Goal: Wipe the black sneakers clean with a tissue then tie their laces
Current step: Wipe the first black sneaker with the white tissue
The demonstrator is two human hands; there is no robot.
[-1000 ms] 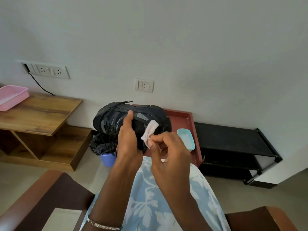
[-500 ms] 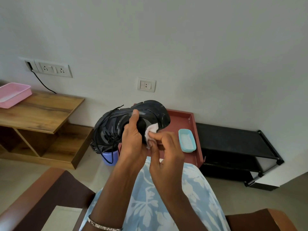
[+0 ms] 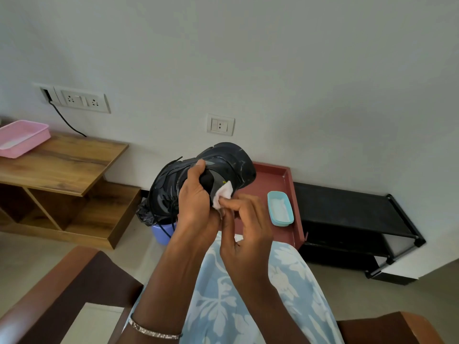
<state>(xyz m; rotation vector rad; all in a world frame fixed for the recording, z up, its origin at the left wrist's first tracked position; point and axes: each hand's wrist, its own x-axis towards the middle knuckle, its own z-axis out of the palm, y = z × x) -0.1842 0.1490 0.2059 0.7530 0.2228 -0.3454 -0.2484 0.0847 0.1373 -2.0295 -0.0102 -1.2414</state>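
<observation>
Black and held up over the lap, the sneaker is turned on its side, sole edge uppermost and heel toward the right; no second sneaker is seen. It is clasped by the left hand, whose thumb is laid up across the upper while the fingers are hidden behind the shoe, so that grip is closed round it. A small folded white tissue is pinched between the thumb and fingertips of the right hand and pressed against the side of the heel, just under the sole. The laces are untied and hang from the toe end toward a purple bin lined with a black bag. The step in hand is judged to be the wiping, with the tying not yet begun. For it to be done well, the shoe should be steadied by the left grip, the tissue laid flat rather than bunched, and short firm strokes drawn along the seam under the sole, a clean face being turned outward as it soils; pale marks on the sole edge appear to want attention too. Behind the shoe a red tray is seen with a teal dish resting on it. A wooden desk carrying a pink tray stands at the left, and a black rack at the right.
</observation>
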